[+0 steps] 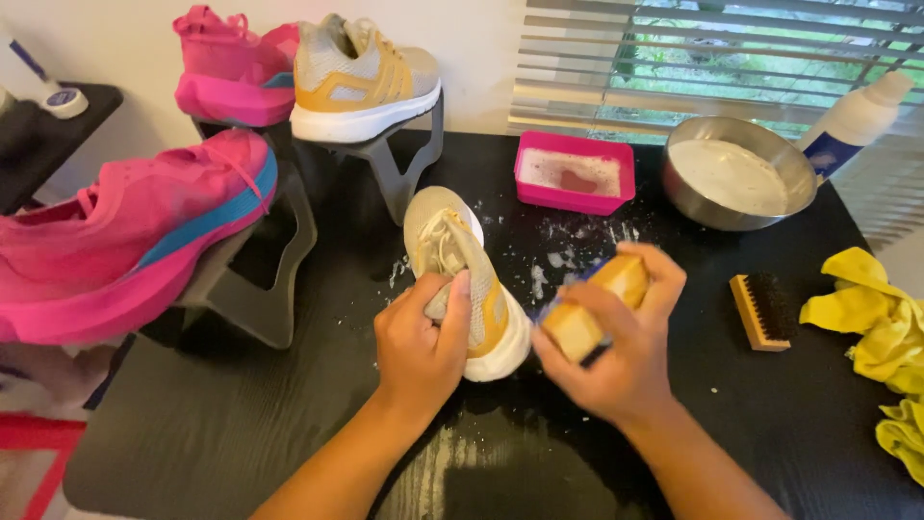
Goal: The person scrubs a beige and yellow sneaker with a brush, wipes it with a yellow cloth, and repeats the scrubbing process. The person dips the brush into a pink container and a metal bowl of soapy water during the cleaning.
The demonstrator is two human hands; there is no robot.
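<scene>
— What's the left hand [422, 339] doing?

— It's curled tight around the grey and yellow shoe [460, 279], fingers tucked into the opening near the heel and thumb over the top. The shoe lies on the black desk [241, 424], about in the middle, toe pointing to the far side, white sole turned to the right.

— And the right hand [616, 349]?

— Closed around a wooden brush [592, 306], fingers wrapped over its back. The brush sits just right of the shoe, at the white sole by the heel; it's blurred, so I can't tell if the bristles are actually touching.

— What's around them?

— White flecks of foam on the desk just beyond the shoe. Farther off, a pink tub [575, 173] with foamy liquid, and right of it a metal bowl [737, 173] with whitish liquid. A white bottle [855, 120] leans at the far right by the window blinds. A second brush [763, 310] with dark bristles lies to the right of the hands, and yellow cloths [881, 332] are bunched at the right edge.

— Any other shoes?

— The matching grey and yellow one [364, 77] sits on a grey stand at the far side, a pink shoe [231, 67] to its left, and another pink shoe with a blue stripe [125, 241] on a stand at the near left.
</scene>
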